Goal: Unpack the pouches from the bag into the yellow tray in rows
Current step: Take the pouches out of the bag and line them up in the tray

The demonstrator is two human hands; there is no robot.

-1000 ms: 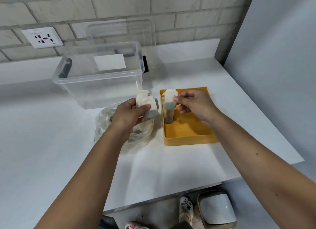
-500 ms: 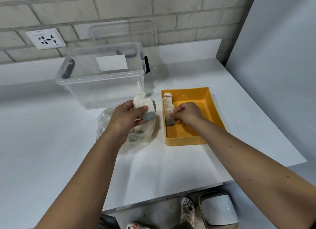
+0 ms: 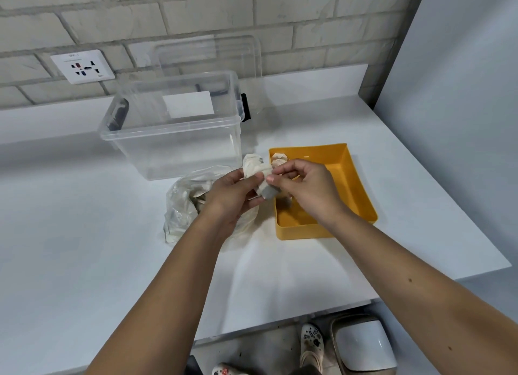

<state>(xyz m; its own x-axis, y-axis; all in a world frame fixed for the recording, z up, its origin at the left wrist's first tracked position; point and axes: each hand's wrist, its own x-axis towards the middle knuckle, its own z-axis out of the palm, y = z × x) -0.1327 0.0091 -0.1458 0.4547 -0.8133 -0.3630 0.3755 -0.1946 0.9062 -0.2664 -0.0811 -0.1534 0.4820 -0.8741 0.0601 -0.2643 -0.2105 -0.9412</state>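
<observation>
My left hand grips a clump of pouches, white with a grey end, fingers curled round it. My right hand meets it, thumb and forefinger pinching the clump's edge. Under my right hand sits the yellow tray; a pouch lies in its far corner, just beyond my fingertips. The bag slumps beneath my left wrist. Past my left hand stands a clear bin with a white label on which I can see no writing. Further off, a wall socket carries small print too fine to read.
</observation>
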